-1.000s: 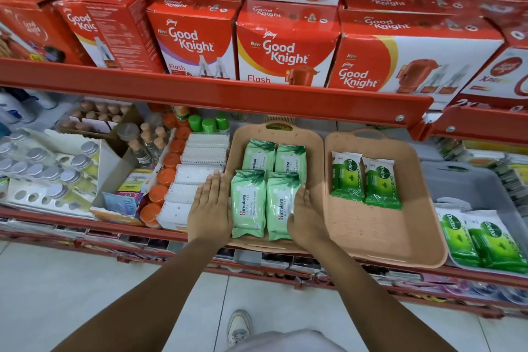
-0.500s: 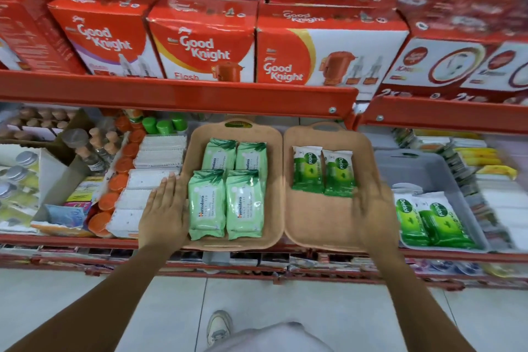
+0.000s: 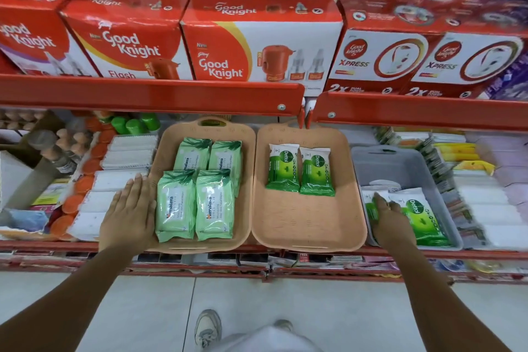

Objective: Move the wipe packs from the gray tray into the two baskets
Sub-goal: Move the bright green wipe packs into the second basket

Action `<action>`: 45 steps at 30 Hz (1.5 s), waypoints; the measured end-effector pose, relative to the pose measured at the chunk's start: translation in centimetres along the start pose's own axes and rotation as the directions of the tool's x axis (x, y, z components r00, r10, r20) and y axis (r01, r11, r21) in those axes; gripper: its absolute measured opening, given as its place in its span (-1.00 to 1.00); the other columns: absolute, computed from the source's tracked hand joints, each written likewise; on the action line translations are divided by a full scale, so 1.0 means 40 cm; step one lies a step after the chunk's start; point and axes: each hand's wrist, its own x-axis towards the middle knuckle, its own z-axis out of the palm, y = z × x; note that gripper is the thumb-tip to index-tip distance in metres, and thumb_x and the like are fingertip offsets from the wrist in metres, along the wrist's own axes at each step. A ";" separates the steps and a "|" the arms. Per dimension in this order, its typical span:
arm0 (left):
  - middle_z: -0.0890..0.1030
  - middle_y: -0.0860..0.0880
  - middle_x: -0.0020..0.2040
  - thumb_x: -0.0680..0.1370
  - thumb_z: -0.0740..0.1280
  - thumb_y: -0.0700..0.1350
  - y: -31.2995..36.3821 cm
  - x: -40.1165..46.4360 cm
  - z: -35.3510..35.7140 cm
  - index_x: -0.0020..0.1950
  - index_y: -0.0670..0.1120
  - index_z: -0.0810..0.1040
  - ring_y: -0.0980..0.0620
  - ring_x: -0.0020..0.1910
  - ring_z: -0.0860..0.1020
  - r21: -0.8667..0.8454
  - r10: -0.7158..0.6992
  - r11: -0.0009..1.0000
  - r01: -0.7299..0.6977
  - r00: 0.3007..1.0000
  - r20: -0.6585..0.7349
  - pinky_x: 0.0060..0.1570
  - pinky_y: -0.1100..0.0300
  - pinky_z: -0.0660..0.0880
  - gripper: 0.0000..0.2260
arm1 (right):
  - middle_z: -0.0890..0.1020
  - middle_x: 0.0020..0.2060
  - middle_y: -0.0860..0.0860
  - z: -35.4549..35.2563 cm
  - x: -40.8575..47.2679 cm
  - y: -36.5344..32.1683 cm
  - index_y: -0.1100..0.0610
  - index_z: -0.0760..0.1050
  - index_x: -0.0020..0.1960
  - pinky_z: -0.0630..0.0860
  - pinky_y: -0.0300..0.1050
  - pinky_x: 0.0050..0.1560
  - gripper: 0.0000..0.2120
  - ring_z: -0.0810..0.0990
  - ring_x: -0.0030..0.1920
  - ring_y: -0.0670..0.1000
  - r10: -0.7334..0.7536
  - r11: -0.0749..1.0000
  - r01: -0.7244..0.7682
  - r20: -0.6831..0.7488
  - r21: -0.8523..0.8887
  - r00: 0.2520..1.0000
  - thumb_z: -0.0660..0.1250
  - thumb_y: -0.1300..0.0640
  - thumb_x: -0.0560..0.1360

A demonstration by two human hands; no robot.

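Head view shows your right hand reaching into the gray tray, its grip closing over the left Dettol pack, not visibly clenched. Left hand rests flat, released. Packs look soft, light, slick; pinch the sealed end.

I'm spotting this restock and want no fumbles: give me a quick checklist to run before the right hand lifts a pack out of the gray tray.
1. Right hand on a Dettol pack in the gray tray: ok, resting on top.
2. Grip closed around the pack: cannot tell, fingers lie over it.
3. Only one pack taken: cannot tell, packs overlap there.
4. Free space in the right basket: ok, near half bare.
5. Left hand out of the way: ok, flat beside the left basket.
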 end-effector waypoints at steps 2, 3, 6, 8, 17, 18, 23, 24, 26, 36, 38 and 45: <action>0.17 -0.18 0.51 0.57 -0.13 0.06 0.002 0.000 -0.001 0.51 -0.17 0.06 -0.12 0.50 0.11 0.001 -0.001 1.000 0.001 1.000 0.001 0.45 -0.02 0.04 -0.44 | 0.38 0.32 0.32 -0.008 -0.004 0.000 0.09 0.19 0.49 0.48 0.21 0.19 -0.44 0.44 0.22 0.39 -0.032 0.999 0.032 -0.054 0.009 0.998 0.24 0.15 0.53; 0.16 -0.18 0.51 0.56 -0.14 0.06 0.001 0.000 -0.001 0.51 -0.17 0.06 -0.11 0.50 0.10 0.003 -0.004 1.000 0.004 1.000 0.005 0.45 -0.01 0.03 -0.44 | 0.41 0.29 0.33 -0.014 -0.008 -0.001 0.11 0.24 0.46 0.49 0.23 0.17 -0.48 0.46 0.19 0.39 -0.037 0.999 0.040 -0.100 0.029 0.994 0.24 0.13 0.53; 0.16 -0.18 0.52 0.56 -0.14 0.06 0.003 0.000 -0.002 0.51 -0.17 0.05 -0.12 0.50 0.10 0.008 -0.007 1.000 0.007 1.000 0.012 0.46 -0.01 0.03 -0.43 | 0.41 0.29 0.36 -0.048 -0.039 -0.027 0.14 0.34 0.40 0.49 0.27 0.10 -0.54 0.45 0.15 0.42 -0.037 0.997 0.057 -0.307 0.056 0.951 0.26 0.12 0.51; 0.15 -0.18 0.52 0.56 -0.15 0.06 0.003 0.001 -0.002 0.51 -0.18 0.04 -0.12 0.50 0.10 0.009 -0.004 1.000 0.004 1.000 0.017 0.46 -0.01 0.02 -0.43 | 0.43 0.26 0.38 -0.077 -0.068 -0.066 0.15 0.37 0.37 0.49 0.26 0.03 -0.56 0.47 0.11 0.43 -0.074 0.994 0.105 -0.462 0.043 0.884 0.26 0.12 0.51; 0.13 -0.17 0.52 0.56 -0.14 0.04 0.005 0.001 -0.006 0.52 -0.18 0.03 -0.11 0.51 0.08 0.008 0.000 1.000 0.000 1.000 0.031 0.47 0.01 0.00 -0.44 | 0.31 0.42 0.22 -0.029 -0.190 -0.395 -0.06 0.11 0.51 0.47 0.12 0.18 -0.49 0.40 0.28 0.25 -0.307 0.944 0.317 -0.105 0.091 0.946 0.10 -0.03 0.58; 0.14 -0.17 0.52 0.56 -0.14 0.03 0.003 0.001 -0.008 0.52 -0.18 0.03 -0.11 0.51 0.08 0.009 -0.001 1.000 0.000 1.000 0.032 0.47 0.01 0.00 -0.44 | 0.29 0.43 0.23 -0.003 -0.191 -0.422 -0.06 0.10 0.52 0.46 0.12 0.20 -0.48 0.37 0.30 0.25 -0.298 0.949 0.298 -0.011 0.100 0.954 0.09 -0.03 0.58; 0.16 -0.17 0.51 0.55 -0.12 0.01 0.006 0.001 -0.010 0.51 -0.18 0.06 -0.12 0.50 0.11 -0.005 0.001 1.000 -0.001 1.000 0.018 0.46 -0.01 0.03 -0.45 | 0.04 0.53 0.22 0.069 -0.187 -0.471 -0.07 -0.11 0.54 0.40 0.18 0.32 -0.43 0.18 0.46 0.28 -0.221 0.974 0.225 0.228 0.009 0.948 0.01 -0.08 0.60; 0.17 -0.17 0.51 0.55 -0.13 0.02 0.006 0.001 -0.010 0.51 -0.18 0.06 -0.12 0.50 0.11 -0.006 0.002 1.000 -0.002 1.000 0.015 0.46 -0.01 0.03 -0.45 | 0.02 0.54 0.22 0.068 -0.186 -0.470 -0.08 -0.13 0.54 0.40 0.18 0.32 -0.43 0.17 0.47 0.28 -0.227 0.973 0.233 0.240 0.006 0.944 0.01 -0.09 0.60; 0.15 -0.17 0.52 0.55 -0.15 0.03 0.006 0.000 -0.010 0.51 -0.18 0.05 -0.11 0.50 0.10 0.001 0.002 1.000 -0.002 1.000 0.014 0.46 0.00 0.02 -0.44 | 0.06 0.54 0.21 0.050 -0.186 -0.458 -0.06 -0.06 0.54 0.41 0.18 0.30 -0.42 0.25 0.44 0.28 -0.263 0.965 0.260 0.230 0.046 0.937 0.05 -0.11 0.60; 0.16 -0.17 0.52 0.56 -0.16 0.06 0.001 0.001 -0.004 0.52 -0.16 0.05 -0.11 0.50 0.10 0.008 0.003 1.000 -0.003 1.000 0.012 0.46 -0.01 0.02 -0.43 | 0.54 0.09 0.38 -0.068 -0.043 -0.110 0.29 0.43 0.26 0.51 0.21 -0.03 -0.67 0.53 0.02 0.39 0.023 0.949 0.131 -0.474 0.288 0.880 0.18 0.20 0.54; 0.15 -0.17 0.52 0.56 -0.16 0.07 0.004 0.001 -0.004 0.52 -0.16 0.05 -0.11 0.50 0.10 0.008 -0.005 1.000 0.005 1.000 0.010 0.46 0.01 0.00 -0.43 | 0.50 0.16 0.40 -0.059 0.003 -0.025 0.28 0.39 0.30 0.51 0.30 0.03 -0.65 0.49 0.08 0.44 0.110 0.961 0.010 -0.417 0.276 0.902 0.19 0.21 0.54; 0.15 -0.17 0.52 0.56 -0.15 0.08 0.008 0.000 -0.004 0.52 -0.16 0.04 -0.11 0.50 0.09 0.020 -0.017 1.000 0.016 1.000 0.014 0.45 0.01 0.00 -0.43 | 0.22 0.47 0.26 -0.016 0.061 0.111 0.06 0.09 0.50 0.27 0.32 0.34 -0.40 0.23 0.42 0.35 0.235 0.970 -0.235 0.000 0.058 0.972 0.22 -0.04 0.54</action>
